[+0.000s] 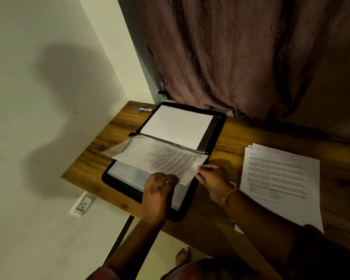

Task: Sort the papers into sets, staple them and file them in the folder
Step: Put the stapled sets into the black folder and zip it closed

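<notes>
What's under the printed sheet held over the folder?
Under the printed sheet: the near half of the black folder, a clear sleeve showing at its left. The sheet covers the rest, so the sleeve's contents cannot be seen.

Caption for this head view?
Left hand and right hand hold a printed sheet over the open black folder on a wooden desk; loose papers alongside.

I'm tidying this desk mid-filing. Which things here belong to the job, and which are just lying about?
In the job: printed set, held by left hand and right hand; black folder; paper stack; small white tool, likely the stapler.
Lying about: curtain; wall socket.
</notes>
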Tool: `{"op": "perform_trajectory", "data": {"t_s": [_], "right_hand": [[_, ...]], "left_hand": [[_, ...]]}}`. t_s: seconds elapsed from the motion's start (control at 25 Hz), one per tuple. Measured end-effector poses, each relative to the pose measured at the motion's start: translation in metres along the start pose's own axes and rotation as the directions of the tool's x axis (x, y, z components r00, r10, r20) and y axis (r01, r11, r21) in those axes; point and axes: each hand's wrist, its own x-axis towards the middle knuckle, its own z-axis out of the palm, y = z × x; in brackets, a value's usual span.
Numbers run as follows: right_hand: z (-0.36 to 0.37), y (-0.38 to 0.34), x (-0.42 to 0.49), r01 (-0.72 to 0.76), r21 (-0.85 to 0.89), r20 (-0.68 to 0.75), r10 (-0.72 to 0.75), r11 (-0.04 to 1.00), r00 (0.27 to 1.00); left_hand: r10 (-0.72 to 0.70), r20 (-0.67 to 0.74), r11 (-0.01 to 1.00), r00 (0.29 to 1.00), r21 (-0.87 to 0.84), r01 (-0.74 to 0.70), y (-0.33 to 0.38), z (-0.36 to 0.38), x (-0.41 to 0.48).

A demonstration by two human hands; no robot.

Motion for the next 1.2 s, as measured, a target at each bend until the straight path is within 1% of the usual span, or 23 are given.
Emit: {"op": "perform_trajectory", "data": {"t_s": [0.12, 0.24, 0.32, 0.4, 0.52, 0.64, 0.76, 0.8, 0.88, 0.92, 1.04, 1.08, 1.12, 1.2], "right_hand": [[0.015, 0.004, 0.004, 0.023, -0.091, -0.035, -0.026, 0.996, 0.999], [0.023, 0.007, 0.009, 0.090, -0.287, -0.014, -0.098, 0.954, 0.995], [0.026, 0.008, 0.015, 0.139, -0.442, 0.032, -0.139, 0.886, 0.990], [0.028, 0.010, 0.020, 0.187, -0.596, 0.101, -0.158, 0.781, 0.982], [0.027, 0.010, 0.025, 0.289, -0.709, 0.183, -0.228, 0.643, 0.956], [0.020, 0.007, 0.028, 0.368, -0.738, 0.189, -0.351, 0.566, 0.917], [0.023, 0.008, 0.030, 0.458, -0.676, 0.189, -0.465, 0.577, 0.865], [0.027, 0.007, 0.032, 0.490, -0.673, 0.218, -0.485, 0.553, 0.847], [0.035, 0.000, 0.041, 0.547, -0.700, 0.275, -0.534, 0.459, 0.800], [0.037, -0.005, 0.046, 0.562, -0.702, 0.280, -0.556, 0.438, 0.783], [0.041, -0.028, 0.057, 0.566, -0.683, 0.208, -0.619, 0.462, 0.757], [0.041, -0.036, 0.062, 0.567, -0.668, 0.174, -0.640, 0.481, 0.748], [0.041, -0.043, 0.068, 0.571, -0.639, 0.139, -0.652, 0.516, 0.745], [0.042, -0.057, 0.089, 0.563, -0.531, 0.058, -0.636, 0.633, 0.770]], "left_hand": [[0.041, -0.009, 0.999, 0.999, -0.001, -0.041, -0.002, 0.001, 0.004], [0.071, -0.016, 0.997, 0.997, -0.025, -0.071, -0.006, 0.000, 0.007], [0.075, -0.010, 0.996, 0.997, -0.043, -0.075, -0.005, -0.002, 0.010], [0.087, 0.005, 0.995, 0.996, -0.052, -0.087, -0.004, -0.004, 0.013], [0.096, 0.009, 0.994, 0.995, -0.060, -0.095, -0.006, 0.000, 0.017], [0.078, -0.021, 0.995, 0.997, -0.057, -0.079, -0.011, 0.004, 0.023], [0.061, -0.032, 0.997, 0.998, -0.044, -0.063, -0.010, 0.000, 0.035], [0.064, -0.033, 0.997, 0.997, -0.047, -0.065, -0.010, -0.002, 0.040], [0.073, -0.042, 0.995, 0.996, -0.071, -0.076, -0.009, -0.006, 0.054], [0.073, -0.060, 0.993, 0.996, -0.091, -0.078, -0.007, -0.008, 0.061], [0.042, -0.147, 0.987, 0.988, -0.148, -0.064, -0.004, -0.011, 0.078], [0.024, -0.153, 0.982, 0.988, -0.180, -0.051, -0.004, -0.008, 0.080], [0.006, -0.136, 0.977, 0.991, -0.211, -0.035, -0.006, -0.003, 0.079], [-0.007, -0.048, 0.974, 0.999, -0.227, -0.004, -0.015, 0.016, 0.076]]}}
